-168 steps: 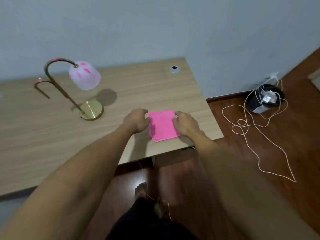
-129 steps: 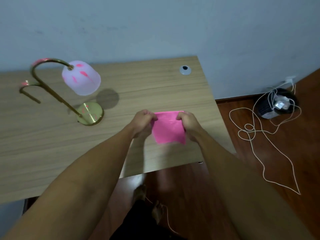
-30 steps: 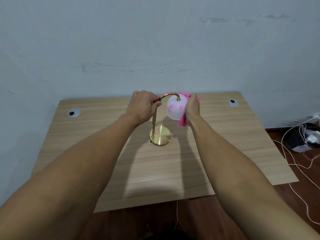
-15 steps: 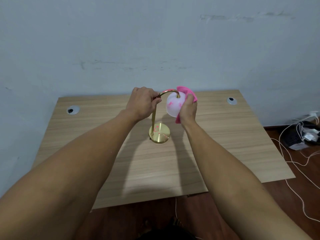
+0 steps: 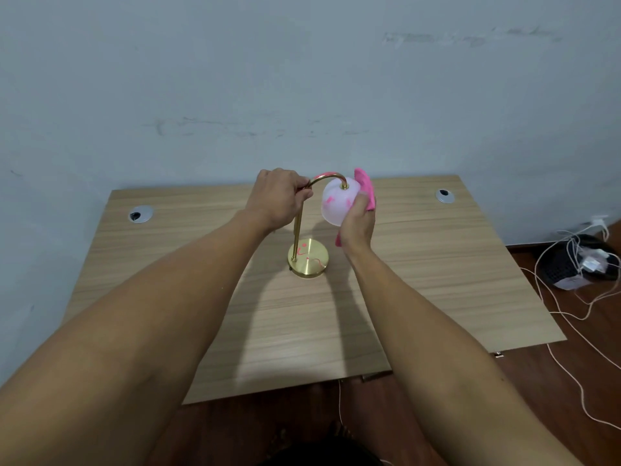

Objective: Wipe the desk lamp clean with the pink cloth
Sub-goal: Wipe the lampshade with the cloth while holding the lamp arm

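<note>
**Cloth pressed to the lamp shade, neck held steady**

The desk lamp [image 5: 307, 240] stands upright at the centre of the frame, its round brass base [image 5: 308, 258] resting on the wooden tabletop [image 5: 420, 280]. Pink marks show on the base, on the curved brass neck and on the frosted white shade [image 5: 336, 205], which hangs from the neck's right end.

The pink cloth [image 5: 366, 189] lies against the shade's right side — one fold sticks up above the fingers, another corner shows below the wrist. The right hand [image 5: 358, 218] holds it there, its grip curled round the cloth and cupping the shade from the right.

The left hand [image 5: 280, 196] sits just left of the shade, its grip closed around the top of the neck where the bend begins.

Farther out, two round cable grommets are set into the tabletop — one at centre left [image 5: 141, 214], one at centre right [image 5: 445, 195]. A pale wall [image 5: 302, 79] fills the upper frame. At the right edge, on the dark wooden floor [image 5: 571, 381], a black basket [image 5: 571, 264] sits among loose white cords [image 5: 578, 317].
</note>
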